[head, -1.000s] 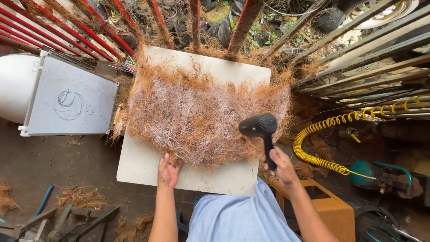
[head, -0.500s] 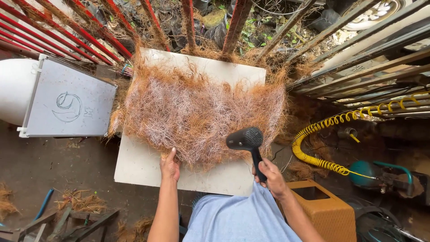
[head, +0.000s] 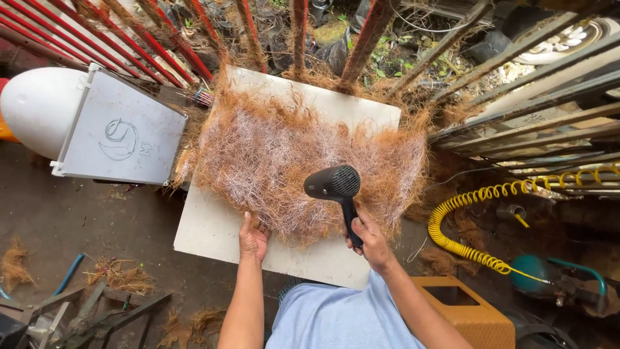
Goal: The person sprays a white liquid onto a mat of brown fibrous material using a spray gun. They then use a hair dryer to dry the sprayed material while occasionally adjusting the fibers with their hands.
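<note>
Cluttered yard, pale board surface [head: 213, 232] at frame centre carrying coir fibre mat [head: 290, 161]: left hand [head: 253, 238] presses its lower edge flat, right hand [head: 368, 240] grips black hair dryer [head: 336, 187], best swept evenly and close, now shifted left versus earlier.

black dryer [head: 336, 184] | orange-brown fibre mat [head: 271, 161] | yellow coiled hose [head: 471, 213]

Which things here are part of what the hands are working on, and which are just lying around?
In use: black hair dryer in right hand; mat of brown fibre touched by left hand; pale board beneath.

Lying about: yellow coiled hose, grey panel, orange box, red bars.
</note>
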